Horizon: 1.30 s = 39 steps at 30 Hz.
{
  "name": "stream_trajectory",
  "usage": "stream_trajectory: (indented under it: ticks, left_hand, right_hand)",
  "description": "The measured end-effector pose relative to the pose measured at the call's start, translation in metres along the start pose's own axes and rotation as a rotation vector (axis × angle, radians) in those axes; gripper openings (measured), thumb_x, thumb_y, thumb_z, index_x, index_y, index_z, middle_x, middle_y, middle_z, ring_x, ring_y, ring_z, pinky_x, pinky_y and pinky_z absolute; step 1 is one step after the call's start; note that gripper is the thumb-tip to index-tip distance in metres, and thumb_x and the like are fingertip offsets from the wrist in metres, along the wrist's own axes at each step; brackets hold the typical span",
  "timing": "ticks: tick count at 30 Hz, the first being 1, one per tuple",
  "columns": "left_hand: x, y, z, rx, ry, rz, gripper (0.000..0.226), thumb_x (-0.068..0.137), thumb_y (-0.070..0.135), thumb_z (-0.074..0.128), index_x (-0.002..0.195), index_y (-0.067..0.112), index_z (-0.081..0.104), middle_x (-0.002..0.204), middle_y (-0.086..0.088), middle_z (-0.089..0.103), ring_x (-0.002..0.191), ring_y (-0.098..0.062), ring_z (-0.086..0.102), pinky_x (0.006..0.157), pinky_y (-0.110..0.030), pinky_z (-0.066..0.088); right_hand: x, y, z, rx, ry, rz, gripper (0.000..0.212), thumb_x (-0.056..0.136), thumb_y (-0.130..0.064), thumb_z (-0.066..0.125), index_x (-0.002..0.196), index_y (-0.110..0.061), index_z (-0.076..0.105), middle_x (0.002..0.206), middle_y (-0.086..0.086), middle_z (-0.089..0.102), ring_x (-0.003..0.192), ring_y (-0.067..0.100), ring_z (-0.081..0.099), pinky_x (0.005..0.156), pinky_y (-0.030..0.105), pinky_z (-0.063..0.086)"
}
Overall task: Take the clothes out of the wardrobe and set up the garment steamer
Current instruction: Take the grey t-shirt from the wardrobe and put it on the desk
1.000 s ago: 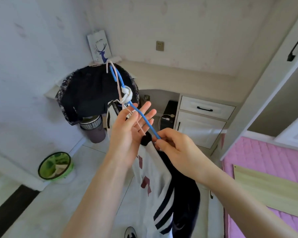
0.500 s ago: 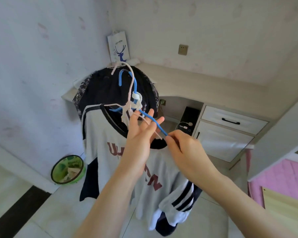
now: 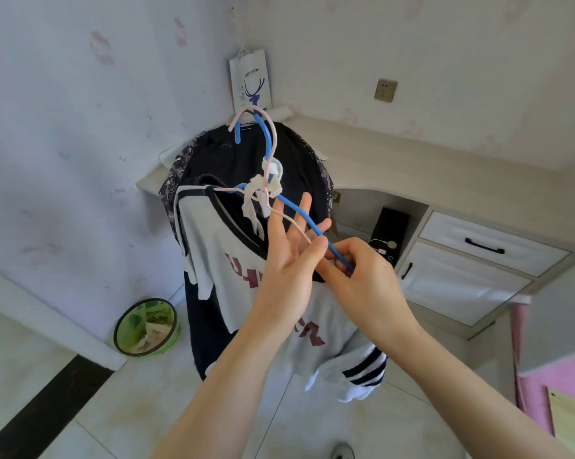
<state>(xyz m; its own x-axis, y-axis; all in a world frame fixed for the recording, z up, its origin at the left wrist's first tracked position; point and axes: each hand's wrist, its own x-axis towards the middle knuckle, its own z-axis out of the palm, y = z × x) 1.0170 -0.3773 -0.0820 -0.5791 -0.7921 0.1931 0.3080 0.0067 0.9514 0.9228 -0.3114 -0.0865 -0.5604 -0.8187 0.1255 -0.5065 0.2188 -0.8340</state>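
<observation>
At chest height in the head view, both hands meet on two hangers held up before a corner desk (image 3: 395,167). The right hand (image 3: 365,279) pinches the lower end of the blue hanger (image 3: 299,213), whose arm runs up and left to its hook. The left hand (image 3: 289,260), fingers spread and straight, lies against the pink hanger (image 3: 273,140) just beside it. A white shirt (image 3: 243,260) and dark garments (image 3: 206,326) hang below. The hangers look tied together with a cloth strip (image 3: 263,190) beyond the fingertips; the left hand is nearer it.
</observation>
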Motion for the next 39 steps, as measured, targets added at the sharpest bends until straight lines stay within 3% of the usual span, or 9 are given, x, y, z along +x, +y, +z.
stream_trajectory:
  ticks: [9,13,16,19,21,24,27,32,39]
  left_hand:
    - [0.062,-0.011,-0.03,0.21,0.041,-0.035,0.051,0.1,0.006,0.043,0.147,0.019,0.03,0.132,0.026,0.053,0.127,0.009,0.044,0.094,-0.005,0.038]
    - [0.105,-0.005,-0.056,0.452,0.14,-0.02,0.045,0.098,0.011,0.049,0.141,0.021,0.046,0.122,0.014,0.066,0.107,0.0,0.06,0.09,-0.012,0.045]
    - [0.138,-0.001,-0.087,0.611,0.382,0.095,0.02,0.095,0.02,0.056,0.111,0.021,0.068,0.096,0.013,0.074,0.094,-0.005,0.067,0.091,-0.031,0.052]
    - [0.174,0.004,-0.123,0.961,0.582,0.305,0.019,0.089,0.022,0.067,0.107,0.02,0.067,0.11,0.018,0.064,0.111,-0.001,0.055,0.1,-0.017,0.04]
    - [0.2,0.002,-0.143,1.079,0.507,0.325,0.036,0.085,0.02,0.071,0.12,0.016,0.061,0.119,0.026,0.047,0.124,0.004,0.034,0.102,-0.002,0.02]
    - [0.24,-0.016,-0.166,1.127,0.338,0.097,0.054,0.085,0.03,0.07,0.135,0.021,0.051,0.131,0.026,0.036,0.138,0.004,0.012,0.11,-0.017,0.014]
    - [0.267,-0.035,-0.187,1.222,0.242,0.02,0.051,0.081,0.048,0.066,0.124,0.022,0.06,0.136,0.009,0.051,0.145,-0.016,0.018,0.118,-0.041,0.019]
    - [0.3,-0.045,-0.199,1.276,0.204,-0.015,0.047,0.083,0.067,0.038,0.09,0.027,0.062,0.101,0.007,0.064,0.1,-0.021,0.056,0.088,-0.051,0.045]
    - [0.347,-0.026,-0.199,1.243,0.331,0.197,0.054,0.085,0.064,0.035,0.077,0.014,0.053,0.079,-0.001,0.048,0.069,-0.023,0.048,0.065,-0.039,0.04]
  right_hand:
    - [0.08,0.019,0.013,-0.123,0.097,-0.066,0.015,0.088,-0.043,0.062,0.082,-0.029,0.063,0.066,-0.007,0.061,0.059,0.011,0.054,0.052,0.025,0.042]
    - [0.131,0.022,0.012,-0.149,0.077,-0.084,0.013,0.088,-0.038,0.063,0.08,-0.028,0.064,0.065,-0.007,0.06,0.059,0.011,0.052,0.054,0.028,0.042]
    - [0.171,0.026,0.008,-0.147,0.032,-0.071,0.014,0.089,-0.037,0.063,0.079,-0.027,0.064,0.063,-0.008,0.056,0.056,0.01,0.047,0.051,0.024,0.036]
    - [0.21,0.032,0.002,-0.125,-0.017,-0.066,0.012,0.089,-0.036,0.063,0.08,-0.028,0.065,0.066,-0.007,0.059,0.059,0.011,0.049,0.054,0.024,0.038]
    - [0.234,0.035,-0.001,-0.121,-0.046,-0.085,0.012,0.089,-0.036,0.063,0.08,-0.028,0.065,0.066,-0.007,0.059,0.06,0.011,0.05,0.055,0.025,0.038]
    - [0.265,0.039,-0.002,-0.144,-0.079,-0.119,0.011,0.089,-0.037,0.062,0.082,-0.029,0.065,0.068,-0.008,0.059,0.063,0.011,0.052,0.054,0.022,0.036]
    - [0.293,0.042,-0.002,-0.153,-0.112,-0.149,0.008,0.088,-0.037,0.063,0.083,-0.03,0.065,0.072,-0.01,0.061,0.066,0.01,0.054,0.054,0.021,0.035]
    - [0.333,0.049,0.004,-0.087,-0.162,-0.161,0.007,0.085,-0.035,0.068,0.082,-0.028,0.068,0.069,-0.009,0.06,0.067,0.013,0.055,0.059,0.03,0.046]
    - [0.399,0.031,-0.001,-0.07,-0.073,-0.32,0.008,0.085,-0.032,0.068,0.078,-0.029,0.068,0.07,-0.009,0.064,0.066,0.013,0.056,0.058,0.029,0.043]
